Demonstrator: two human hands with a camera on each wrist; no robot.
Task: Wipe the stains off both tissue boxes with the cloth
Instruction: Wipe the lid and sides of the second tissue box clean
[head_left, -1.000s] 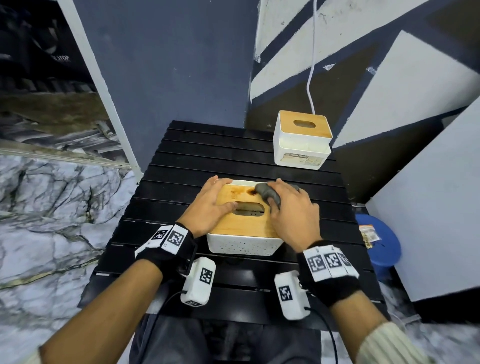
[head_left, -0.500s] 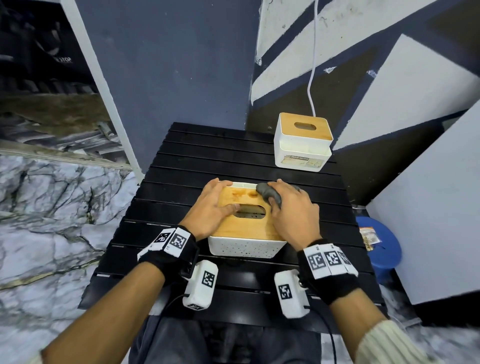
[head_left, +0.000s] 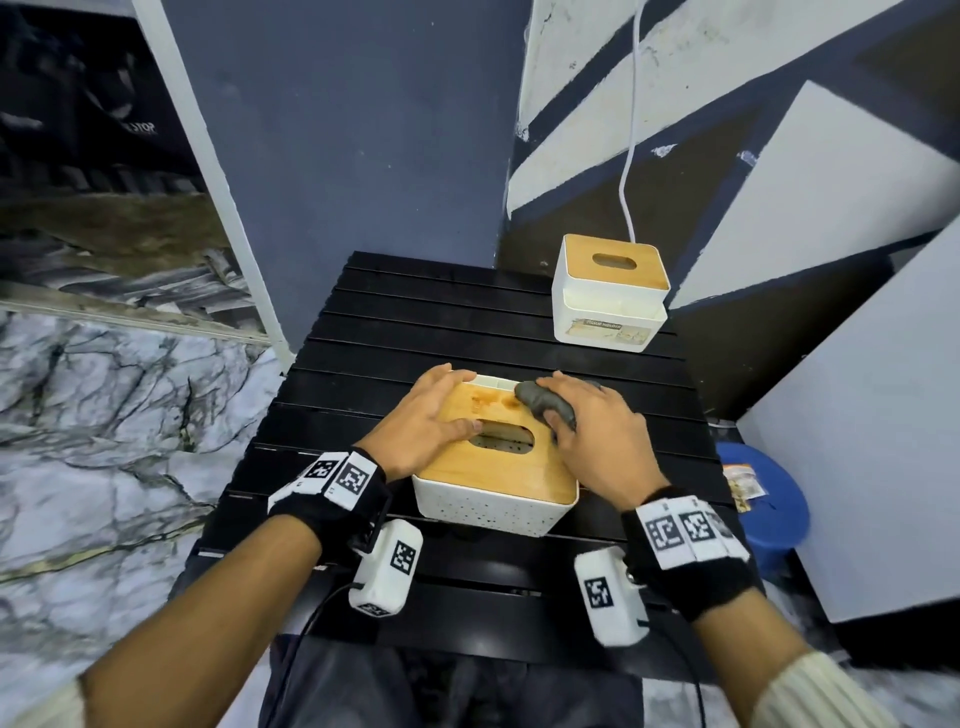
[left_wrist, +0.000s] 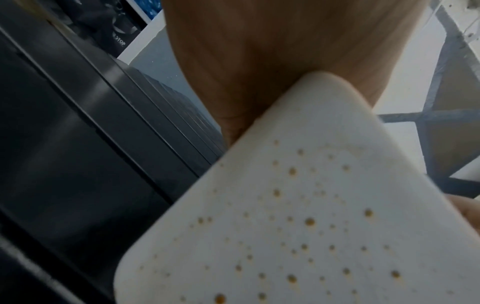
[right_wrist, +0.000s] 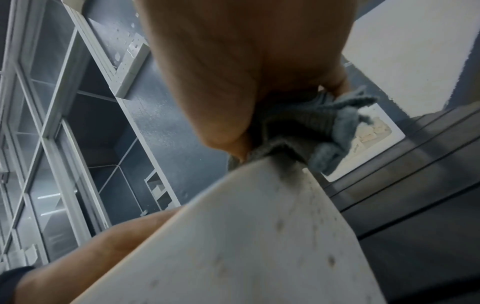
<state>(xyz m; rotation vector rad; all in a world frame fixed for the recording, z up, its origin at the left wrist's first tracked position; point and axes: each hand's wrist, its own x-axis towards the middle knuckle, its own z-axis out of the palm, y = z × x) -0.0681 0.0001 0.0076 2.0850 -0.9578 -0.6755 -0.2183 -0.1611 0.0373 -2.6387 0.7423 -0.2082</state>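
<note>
While the right hand (head_left: 597, 441) bunches the cloth (head_left: 545, 402) on the near tissue box (head_left: 493, 467) and the flat left hand (head_left: 421, 426) steadies it, lid stains (head_left: 491, 400) and side speckles remain, far tissue box (head_left: 608, 291) untouched.

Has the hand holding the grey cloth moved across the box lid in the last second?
No. The right hand keeps the cloth at the lid's far right corner, beside the slot, as before.
</note>
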